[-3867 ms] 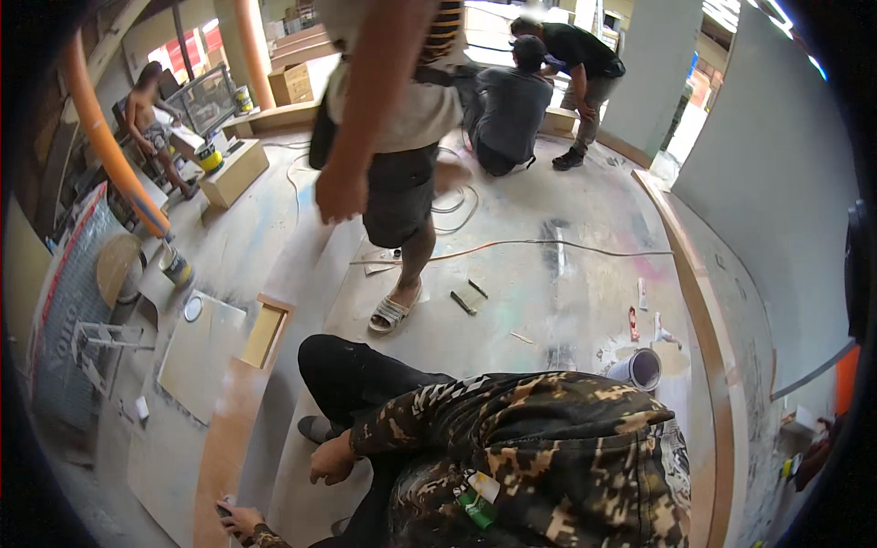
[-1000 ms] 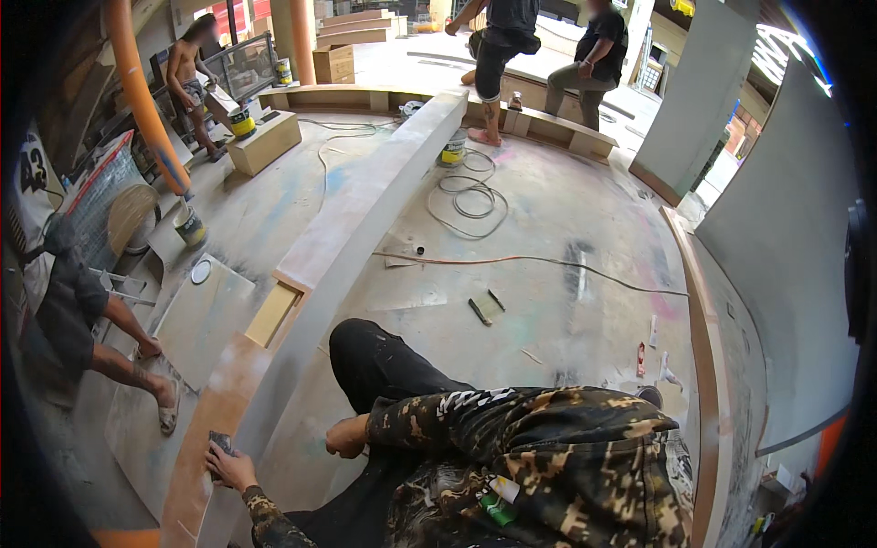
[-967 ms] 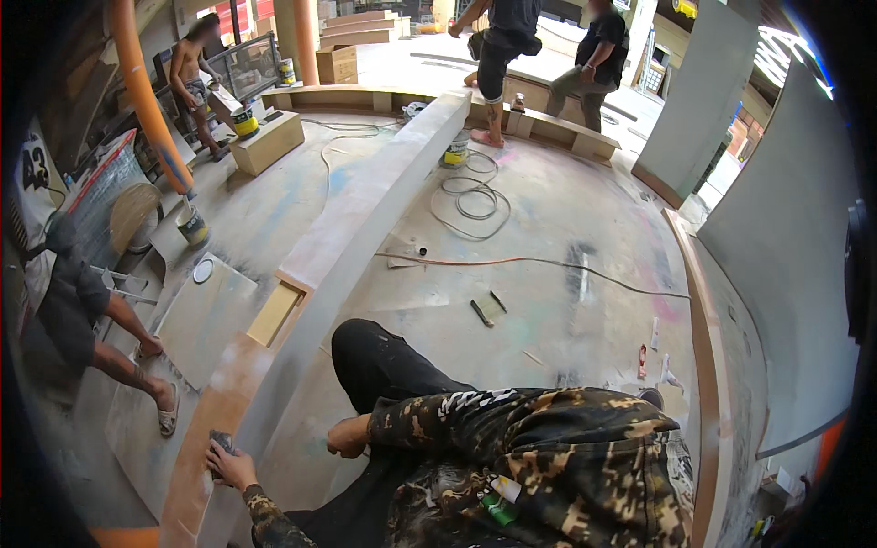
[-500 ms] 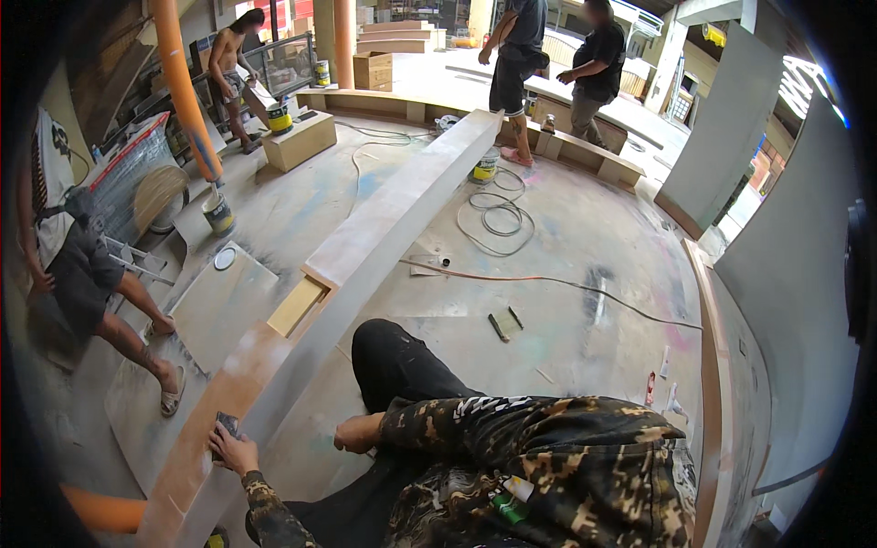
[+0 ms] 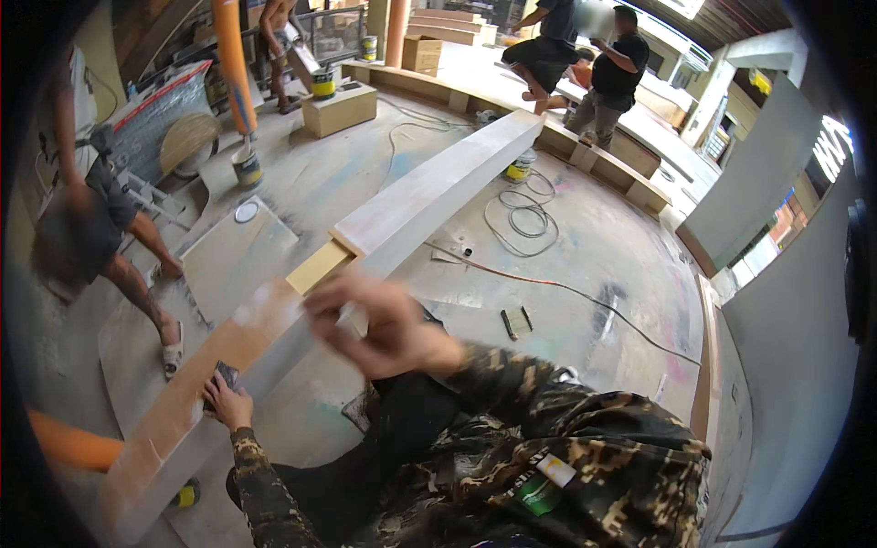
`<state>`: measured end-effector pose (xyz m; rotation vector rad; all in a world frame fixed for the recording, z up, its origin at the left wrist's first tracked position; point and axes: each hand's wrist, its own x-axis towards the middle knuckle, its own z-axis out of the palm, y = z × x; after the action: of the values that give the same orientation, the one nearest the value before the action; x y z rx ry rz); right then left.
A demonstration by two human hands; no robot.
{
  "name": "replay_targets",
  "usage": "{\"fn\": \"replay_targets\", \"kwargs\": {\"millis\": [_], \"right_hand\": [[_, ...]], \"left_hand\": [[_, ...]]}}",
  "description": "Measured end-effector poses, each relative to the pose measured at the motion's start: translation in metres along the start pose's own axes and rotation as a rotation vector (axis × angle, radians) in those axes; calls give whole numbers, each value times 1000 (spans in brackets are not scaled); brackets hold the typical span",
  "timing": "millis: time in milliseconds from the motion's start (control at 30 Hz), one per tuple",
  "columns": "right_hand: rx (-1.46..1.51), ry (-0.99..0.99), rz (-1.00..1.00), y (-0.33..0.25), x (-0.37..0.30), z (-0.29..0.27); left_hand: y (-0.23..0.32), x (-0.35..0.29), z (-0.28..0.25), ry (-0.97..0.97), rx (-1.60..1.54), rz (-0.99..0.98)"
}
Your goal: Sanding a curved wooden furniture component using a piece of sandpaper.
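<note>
The left hand (image 5: 228,402) is in the lower left of the frame. Its fingers are bent and closed over a small dark block (image 5: 226,372), which lies on the brown upper face of a long beam (image 5: 248,338), close to the edge. The hand covers a good part of the block, so its full shape is hard to make out.

The right hand (image 5: 379,324) appears in the middle of the frame and is strongly blurred. Its fingers look partly bent, with some gap near the thumb, but I cannot tell whether it has hold of something. It hides a part of the beam, just beside a recess (image 5: 318,265) with a yellowish bottom; whether it touches the beam is also not clear.

Beyond the recess the beam is whitish, and its far end reaches the upper middle, above a can (image 5: 519,168) which is partly covered. The near end fades into the dark rim at lower left. There an orange pipe (image 5: 78,443) passes behind the beam, and another can (image 5: 187,494) shows only partly.

At left, a co-worker (image 5: 110,233) is cut off above, so the head is out of view. To the right of the far end lies a coiled cable (image 5: 525,224) on the floor (image 5: 429,329)
</note>
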<state>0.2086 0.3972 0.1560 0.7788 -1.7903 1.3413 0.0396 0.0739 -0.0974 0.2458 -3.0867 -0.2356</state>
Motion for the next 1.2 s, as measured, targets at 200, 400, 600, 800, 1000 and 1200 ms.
{"fn": "replay_targets", "kwargs": {"millis": [200,400,600,800,1000,1200], "right_hand": [[-185,-38,-643,-139,66,-99],[-324,-111,-743,-214,55,-165],[-278,-27,-716,-234,43,-224],[-206,35,-748,-231,40,-236],[-216,0,-822,-248,15,-236],[-292,-94,-1084,-254,4,-236]], "left_hand": [[-6,-3,1,-11,-11,-18],[-10,-3,8,-14,1,9],[-17,-3,9,-2,-3,5],[-14,-3,11,29,-43,10],[3,1,10,6,-105,37],[-12,1,14,110,-190,124]]}}
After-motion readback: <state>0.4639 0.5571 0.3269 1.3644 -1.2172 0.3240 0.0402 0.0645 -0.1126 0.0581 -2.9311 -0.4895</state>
